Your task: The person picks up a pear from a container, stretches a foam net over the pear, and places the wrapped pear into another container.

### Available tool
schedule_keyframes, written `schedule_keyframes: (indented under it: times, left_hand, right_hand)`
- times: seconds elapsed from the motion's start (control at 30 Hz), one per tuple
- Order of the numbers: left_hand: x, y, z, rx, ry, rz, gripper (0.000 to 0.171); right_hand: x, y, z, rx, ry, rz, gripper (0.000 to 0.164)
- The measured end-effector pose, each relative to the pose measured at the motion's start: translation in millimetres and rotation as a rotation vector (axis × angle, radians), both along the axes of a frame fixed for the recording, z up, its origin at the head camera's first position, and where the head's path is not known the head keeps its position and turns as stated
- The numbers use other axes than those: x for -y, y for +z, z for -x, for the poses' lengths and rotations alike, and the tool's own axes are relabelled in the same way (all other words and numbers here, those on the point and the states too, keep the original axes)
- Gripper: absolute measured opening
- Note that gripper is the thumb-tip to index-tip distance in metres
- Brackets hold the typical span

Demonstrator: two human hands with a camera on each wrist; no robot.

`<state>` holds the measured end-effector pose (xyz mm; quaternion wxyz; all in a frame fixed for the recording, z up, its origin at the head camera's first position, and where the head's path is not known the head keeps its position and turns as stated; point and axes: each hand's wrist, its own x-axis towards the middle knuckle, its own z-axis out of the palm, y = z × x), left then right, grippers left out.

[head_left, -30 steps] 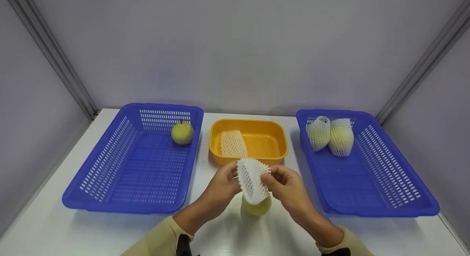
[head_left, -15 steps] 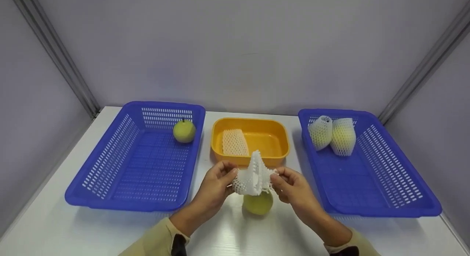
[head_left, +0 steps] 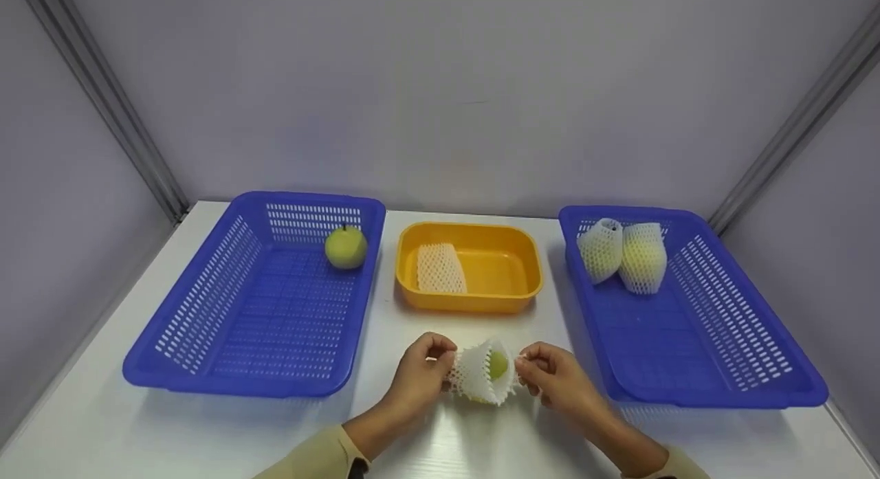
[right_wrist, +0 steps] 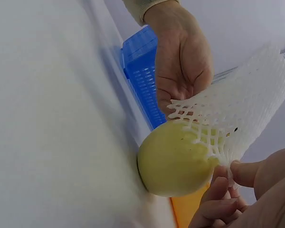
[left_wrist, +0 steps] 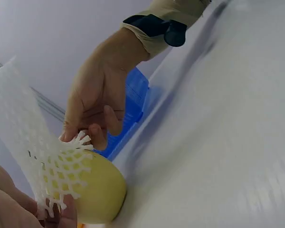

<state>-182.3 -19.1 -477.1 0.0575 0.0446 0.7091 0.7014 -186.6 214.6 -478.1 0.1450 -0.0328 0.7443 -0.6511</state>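
From the head, the left hand [head_left: 421,374] and the right hand [head_left: 560,376] pinch a white foam net [head_left: 473,372], one hand on each side. The net sits over the top of a yellow-green fruit [head_left: 498,364], which is on the white table [head_left: 440,451] between the hands. Behind it is an orange tub [head_left: 505,273] with a flat net [head_left: 441,269] lying in it. The blue basket on the left [head_left: 275,328] holds a bare fruit [head_left: 346,247] near its back right corner. The blue basket on the right [head_left: 660,348] holds two fruits in nets [head_left: 643,259], side by side at the back. From the left wrist, the right thumb and finger squeeze the net's bottom edge, and the lower part of the fruit is bare. From the right wrist, the right thumb presses the edge against the fingers, the net rises above the fruit like a tube, and the left fingertips are partly hidden behind it.
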Motion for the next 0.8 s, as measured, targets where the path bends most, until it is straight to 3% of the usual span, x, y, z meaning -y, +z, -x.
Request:
schedule_keyframes:
  times: [0.3, 0.5, 0.57, 0.67, 0.8]
  left_hand:
    - [-7, -23.7, 5.8, -0.101, 0.015, 0.066, 0.008]
    - [-8, -23.5, 6.9, -0.299, 0.049, 0.225, 0.025]
    - [-7, -22.2, 6.3, -0.35, 0.053, 0.262, 0.035]
    - [-5, -19.7, 2.1, -0.384, 0.005, 0.275, 0.051]
    - [-4, -15.7, -4.9, -0.41, -0.125, 0.268, 0.069]
  right_hand:
    - [-3, -15.6, -0.4, -0.029, 0.007, -0.065, 0.012]
    - [2, -12.5, -0.3, -0.053, -0.046, -0.083, 0.019]
    - [4, -10.8, -1.2, -0.121, -0.075, -0.094, 0.027]
    - [5, -9.1, -4.9, -0.263, -0.073, -0.104, 0.043]
    - [3, -8.5, -9.9, -0.509, 0.067, -0.125, 0.065]
